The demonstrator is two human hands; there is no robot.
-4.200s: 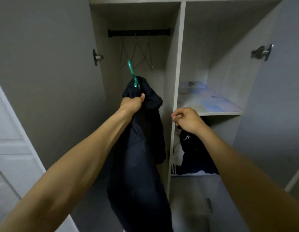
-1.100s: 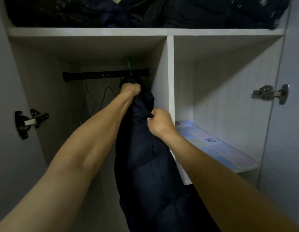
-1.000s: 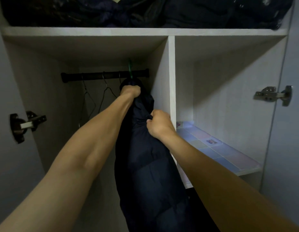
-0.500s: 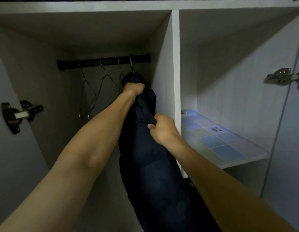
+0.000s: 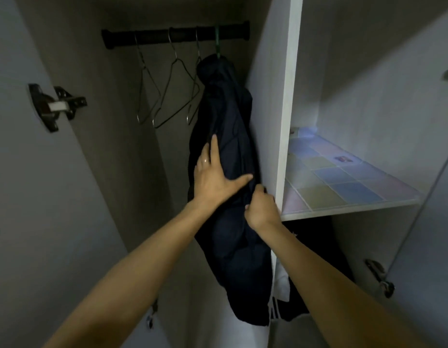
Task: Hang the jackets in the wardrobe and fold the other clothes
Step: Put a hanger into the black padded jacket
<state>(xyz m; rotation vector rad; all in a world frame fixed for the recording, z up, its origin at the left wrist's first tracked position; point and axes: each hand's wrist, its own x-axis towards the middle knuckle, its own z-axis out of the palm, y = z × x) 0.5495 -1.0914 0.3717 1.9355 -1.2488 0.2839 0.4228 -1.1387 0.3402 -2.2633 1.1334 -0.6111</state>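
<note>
The dark jacket (image 5: 225, 151) hangs from a green hanger (image 5: 217, 43) on the black rail (image 5: 175, 35), at the rail's right end, tight vs the white divider panel (image 5: 287, 121). Left hand (image 5: 214, 179) lies flat on the fabric, fingers straight & spread, thumb out toward the panel. Right hand (image 5: 261, 209), just below it & beside the panel edge, has fingers curled, pinching a fold of the jacket. Three bare wire hangers (image 5: 167, 96) hang left of the jacket. To do this well, I'd say: smooth downward w/ the flat palm while the pinch tugs the bunched side straight, w/o dragging the hook off the rail. More dark clothes (image 5: 290, 310) lie low, right of the panel.
</note>
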